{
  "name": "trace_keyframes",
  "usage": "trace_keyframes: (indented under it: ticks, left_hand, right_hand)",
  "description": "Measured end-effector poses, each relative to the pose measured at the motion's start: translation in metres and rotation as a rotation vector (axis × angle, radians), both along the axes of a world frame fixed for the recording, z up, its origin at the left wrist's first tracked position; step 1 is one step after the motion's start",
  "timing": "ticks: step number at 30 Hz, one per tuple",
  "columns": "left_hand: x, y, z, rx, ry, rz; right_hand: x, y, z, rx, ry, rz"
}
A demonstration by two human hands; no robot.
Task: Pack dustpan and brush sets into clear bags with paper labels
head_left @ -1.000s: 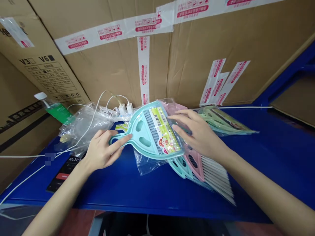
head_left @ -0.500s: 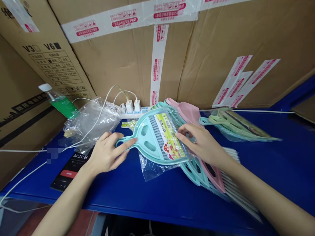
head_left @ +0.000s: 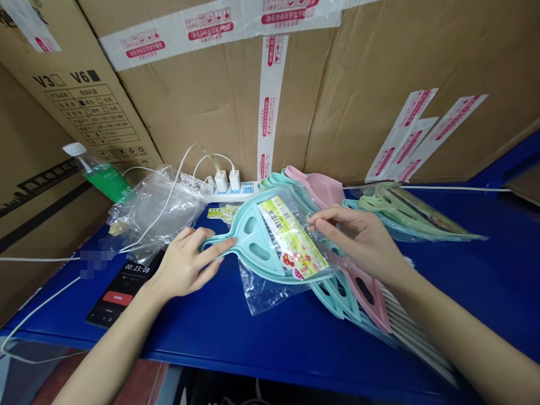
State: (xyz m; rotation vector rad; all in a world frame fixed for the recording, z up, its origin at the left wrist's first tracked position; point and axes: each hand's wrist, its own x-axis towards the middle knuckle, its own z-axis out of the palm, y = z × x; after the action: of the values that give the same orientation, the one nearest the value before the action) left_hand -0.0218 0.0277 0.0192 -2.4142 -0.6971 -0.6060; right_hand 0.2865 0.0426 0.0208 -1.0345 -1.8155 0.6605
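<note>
A light teal dustpan and brush set (head_left: 240, 244) lies over the table with its handle toward my left hand (head_left: 189, 261). That hand is closed round the handle, index finger stretched along it. My right hand (head_left: 358, 236) pinches the edge of a clear plastic bag (head_left: 323, 222) at the wide end of the set. Inside the bag a yellow-green label card (head_left: 291, 239) covers most of the bristles. Loose film (head_left: 264, 295) hangs below the dustpan. Under and behind it are more teal dustpans (head_left: 348, 295) and a pink dustpan (head_left: 324, 188).
More bagged green dustpans (head_left: 405, 216) lie at the right. A power strip (head_left: 211, 195) with chargers, crumpled plastic (head_left: 164, 197), a bottle (head_left: 105, 180) and a phone (head_left: 122, 292) are at the left on the blue table (head_left: 236, 337). Cardboard boxes (head_left: 211, 107) stand behind; white cables cross the left.
My right hand has moved a little to the right, drawing the bag and label card with it. The card now covers more of the bristles. My left hand stays on the handle.
</note>
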Motion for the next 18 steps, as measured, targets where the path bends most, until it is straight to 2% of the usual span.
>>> trace_keyframes:
  ticks: [4,7,10,14,18]
  left_hand:
    - [-0.001,0.0,0.0,0.021,-0.003,-0.002]
    - [-0.001,0.0,0.0,0.04,-0.01,-0.018]
    - [0.001,-0.001,-0.001,0.056,-0.011,-0.039]
    - [0.003,-0.001,-0.002,0.069,-0.024,-0.069]
    - [0.0,-0.001,0.0,0.078,-0.029,-0.044]
  right_hand:
    - [0.003,0.006,-0.002,-0.174,0.006,0.145]
    - [0.003,0.006,-0.003,-0.271,-0.031,0.187]
    - [0.001,0.003,-0.007,-0.291,-0.069,0.135]
    - [-0.002,0.0,-0.013,-0.219,-0.104,0.015]
    - [0.003,0.008,-0.016,-0.173,-0.014,-0.021]
